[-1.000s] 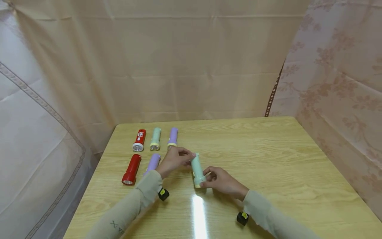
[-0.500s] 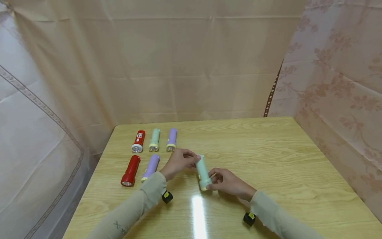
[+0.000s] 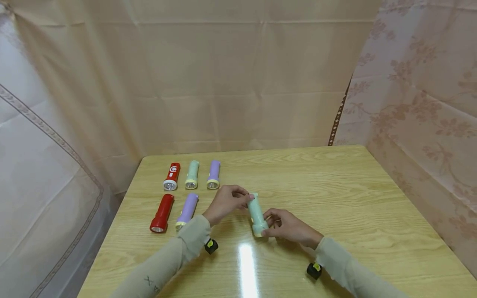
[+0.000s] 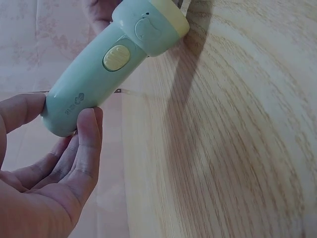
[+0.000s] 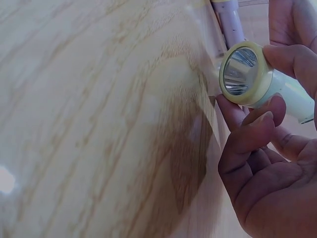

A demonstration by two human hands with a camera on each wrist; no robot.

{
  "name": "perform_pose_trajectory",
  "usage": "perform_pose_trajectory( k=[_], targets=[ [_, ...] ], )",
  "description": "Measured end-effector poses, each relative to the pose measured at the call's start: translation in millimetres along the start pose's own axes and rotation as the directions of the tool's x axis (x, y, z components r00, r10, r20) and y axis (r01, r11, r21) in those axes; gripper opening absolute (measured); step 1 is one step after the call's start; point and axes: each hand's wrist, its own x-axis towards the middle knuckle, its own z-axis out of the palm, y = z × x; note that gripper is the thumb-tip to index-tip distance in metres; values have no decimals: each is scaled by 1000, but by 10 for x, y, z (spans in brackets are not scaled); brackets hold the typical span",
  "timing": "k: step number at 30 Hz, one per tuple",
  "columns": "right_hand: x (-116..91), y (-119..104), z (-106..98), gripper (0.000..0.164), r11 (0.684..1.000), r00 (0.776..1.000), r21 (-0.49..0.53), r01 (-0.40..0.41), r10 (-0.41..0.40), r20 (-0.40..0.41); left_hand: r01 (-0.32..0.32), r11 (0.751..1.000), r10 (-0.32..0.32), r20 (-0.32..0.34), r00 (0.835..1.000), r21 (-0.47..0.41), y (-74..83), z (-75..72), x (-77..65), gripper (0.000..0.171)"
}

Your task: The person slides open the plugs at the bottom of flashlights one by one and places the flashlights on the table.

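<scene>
In the head view, the lens of the mint-green plastic flashlight with a cylindrical barrel and flared head (image 3: 256, 215) is out of sight. It is held over the wood-grain bench (image 3: 335, 194); whether its rim touches is unclear. The left hand (image 3: 228, 203) pinches the tail, the right hand (image 3: 292, 227) the head. The barrel tilts, tail away from the person, head toward them.

In the left wrist view, the right hand is mostly cut off at the top edge. The barrel carries a cream oval switch (image 4: 116, 58) and small dark print too faint to read; its long axis climbs from lower left to upper right.

In the right wrist view, the tail is cut off. A silvery reflector (image 5: 241, 72) inside a cream ring faces left. A blurred lilac barrel (image 5: 232, 22) shows behind, only partly.
</scene>
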Motion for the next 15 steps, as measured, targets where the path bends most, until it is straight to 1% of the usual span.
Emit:
perform_pose_trajectory(
  k=[3,7,15],
  targets=[
    [1,14,-3,41,1000,1000,-1,-7,7,-4,-3,1000,3,-1,1000,-1,-2,6,1,33],
    [-2,16,-6,41,1000,1000,-5,-10,10,0,8,1000,-8,-2,1000,5,-3,10,1,33],
    [-6,-4,-31,44,1000,1000,-10,-21,21,4,39,999,-39,23,999,-10,-7,3,45,44]
  ],
)
